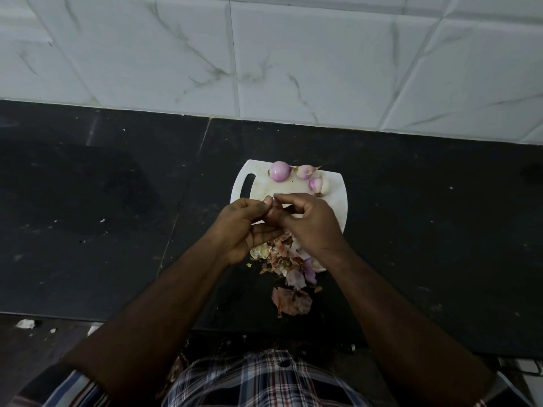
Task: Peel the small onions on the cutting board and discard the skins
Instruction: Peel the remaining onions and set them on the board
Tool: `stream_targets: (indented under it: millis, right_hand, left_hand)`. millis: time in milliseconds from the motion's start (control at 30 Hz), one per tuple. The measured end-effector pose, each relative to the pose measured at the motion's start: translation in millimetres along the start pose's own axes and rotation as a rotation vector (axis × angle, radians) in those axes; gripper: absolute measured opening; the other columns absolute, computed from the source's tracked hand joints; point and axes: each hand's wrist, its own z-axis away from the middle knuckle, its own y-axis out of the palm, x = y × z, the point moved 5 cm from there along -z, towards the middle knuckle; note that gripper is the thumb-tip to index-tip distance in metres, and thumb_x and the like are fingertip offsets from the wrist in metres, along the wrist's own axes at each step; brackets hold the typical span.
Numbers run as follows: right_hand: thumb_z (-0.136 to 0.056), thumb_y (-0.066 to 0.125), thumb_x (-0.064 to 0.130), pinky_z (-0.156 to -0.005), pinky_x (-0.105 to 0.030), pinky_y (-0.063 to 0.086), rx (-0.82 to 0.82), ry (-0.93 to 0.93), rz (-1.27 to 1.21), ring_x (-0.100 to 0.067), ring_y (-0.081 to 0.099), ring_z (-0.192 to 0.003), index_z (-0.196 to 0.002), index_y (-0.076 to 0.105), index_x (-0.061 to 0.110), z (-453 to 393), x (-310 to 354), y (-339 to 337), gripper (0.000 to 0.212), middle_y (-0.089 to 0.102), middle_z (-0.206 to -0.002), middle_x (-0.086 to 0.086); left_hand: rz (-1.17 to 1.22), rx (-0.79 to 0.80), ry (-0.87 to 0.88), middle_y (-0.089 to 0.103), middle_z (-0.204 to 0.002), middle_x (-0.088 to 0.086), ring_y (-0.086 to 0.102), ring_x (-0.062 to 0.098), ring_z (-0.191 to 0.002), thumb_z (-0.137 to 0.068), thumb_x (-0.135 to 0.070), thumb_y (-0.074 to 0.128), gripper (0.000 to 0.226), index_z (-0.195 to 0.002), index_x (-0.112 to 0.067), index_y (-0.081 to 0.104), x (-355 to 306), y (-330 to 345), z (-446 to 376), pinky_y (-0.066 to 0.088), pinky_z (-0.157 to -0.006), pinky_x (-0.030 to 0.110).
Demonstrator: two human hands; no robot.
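A white cutting board [261, 183] with a handle slot lies on the black counter. Three peeled pinkish onions rest along its far edge: a round one [280, 171], one with a dry tip [305, 171], and a third [318, 184]. My left hand [241, 230] and my right hand [311, 221] meet above the board's middle, fingers pinched together around a small onion that is almost entirely hidden. A heap of dry skins [282, 257] lies on the board's near end and spills onto the counter, with a big loose skin [291, 301] nearer me.
The black stone counter [102, 201] stretches left and right, dotted with small specks. A white marbled tile wall [264, 54] rises behind it. The counter's front edge runs near my checked shirt [264, 377]. White scraps [26, 324] lie at the lower left.
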Motion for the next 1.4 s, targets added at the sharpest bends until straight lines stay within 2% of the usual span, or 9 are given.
stream_targets:
  millis: [167, 400, 500, 633, 733, 967, 1167, 1333, 1400]
  right_hand:
    - [-0.080, 0.081, 0.018, -0.091, -0.032, 0.056, -0.170, -0.155, 0.051, -0.009, 0.069, -0.097, -0.101, 0.077, 0.013, 1.8, 5.5, 1.8, 0.021, 0.075, -0.098, 0.003]
    - [-0.084, 0.074, 0.009, -0.077, -0.034, 0.058, -0.286, -0.195, 0.151, -0.010, 0.069, -0.082, -0.090, 0.075, 0.012, 2.0, 3.3, -2.1, 0.006, 0.074, -0.085, 0.001]
    - [-0.087, 0.069, 0.006, -0.084, -0.030, 0.056, -0.211, -0.162, 0.196, -0.010, 0.068, -0.089, -0.096, 0.076, 0.012, 0.7, -2.6, -4.7, 0.013, 0.075, -0.092, 0.000]
    - [-0.089, 0.070, 0.007, -0.105, -0.023, 0.046, 0.035, -0.034, 0.169, -0.005, 0.060, -0.120, -0.120, 0.072, 0.021, 1.7, -7.5, -7.8, 0.034, 0.069, -0.124, 0.006]
    - [-0.084, 0.076, 0.015, -0.106, -0.022, 0.043, 0.151, -0.082, 0.092, -0.002, 0.054, -0.124, -0.127, 0.067, 0.023, 4.3, 7.0, 0.7, 0.044, 0.063, -0.130, 0.012]
    - [-0.085, 0.074, 0.008, -0.089, 0.000, 0.040, -0.103, -0.257, 0.230, 0.001, 0.061, -0.101, -0.112, 0.075, 0.011, 11.4, 18.9, 7.1, 0.027, 0.076, -0.107, -0.003]
    - [-0.081, 0.080, 0.017, -0.073, -0.019, 0.050, -0.173, -0.270, 0.254, -0.007, 0.062, -0.081, -0.086, 0.076, 0.012, 10.0, 16.1, 2.5, 0.008, 0.069, -0.083, 0.000]
    - [-0.080, 0.080, 0.013, -0.093, -0.020, 0.050, -0.085, -0.213, 0.180, -0.008, 0.062, -0.105, -0.117, 0.071, 0.015, 9.2, 17.0, 3.6, 0.039, 0.070, -0.111, 0.002]
    - [-0.081, 0.077, 0.012, -0.095, -0.022, 0.050, -0.059, -0.249, 0.203, -0.009, 0.063, -0.105, -0.117, 0.073, 0.015, 10.1, 21.4, 5.6, 0.036, 0.072, -0.111, 0.000]
  left_hand:
    - [0.017, -0.009, 0.018, 0.070, -0.090, 0.016, 0.074, 0.029, -0.080, -0.100, -0.017, 0.058, 0.018, -0.085, -0.006, 0.057, -4.5, -1.0, -0.4, 0.064, -0.071, 0.040]
    - [0.083, 0.009, 0.005, 0.067, -0.094, 0.017, 0.074, 0.028, -0.078, -0.100, -0.008, 0.056, 0.010, -0.106, -0.005, 0.063, -4.9, 0.5, 2.1, 0.063, -0.070, 0.038]
    - [0.112, 0.021, -0.017, 0.069, -0.098, 0.017, 0.075, 0.030, -0.082, -0.099, -0.011, 0.056, 0.018, -0.114, -0.005, 0.065, -1.7, -0.7, 5.6, 0.064, -0.073, 0.039]
    - [0.091, 0.007, -0.038, 0.069, -0.107, 0.018, 0.074, 0.030, -0.087, -0.096, -0.027, 0.062, 0.038, -0.122, 0.000, 0.065, -2.0, -5.2, 6.2, 0.064, -0.073, 0.035]
    - [-0.019, 0.013, 0.001, 0.069, -0.095, 0.012, 0.072, 0.023, -0.081, -0.087, -0.041, 0.064, 0.048, -0.112, 0.000, 0.068, -3.6, -1.3, 6.7, 0.063, -0.068, 0.030]
    - [-0.043, -0.078, 0.059, 0.068, -0.076, 0.004, 0.070, 0.014, -0.066, -0.093, -0.039, 0.065, 0.036, -0.097, -0.003, 0.069, -6.1, 1.8, 4.9, 0.063, -0.064, 0.030]
    - [0.071, -0.098, 0.035, 0.069, -0.084, 0.010, 0.071, 0.017, -0.074, -0.079, -0.043, 0.070, 0.053, -0.108, 0.001, 0.066, -0.6, 0.3, 8.6, 0.061, -0.062, 0.028]
    - [0.038, -0.100, 0.052, 0.072, -0.091, 0.011, 0.073, 0.019, -0.077, -0.083, -0.046, 0.067, 0.058, -0.115, 0.002, 0.066, -5.8, -1.4, 10.0, 0.062, -0.063, 0.029]
    - [0.022, -0.094, 0.050, 0.073, -0.094, 0.012, 0.074, 0.021, -0.081, -0.084, -0.047, 0.066, 0.063, -0.120, 0.004, 0.063, -5.3, 0.6, 10.7, 0.062, -0.065, 0.030]
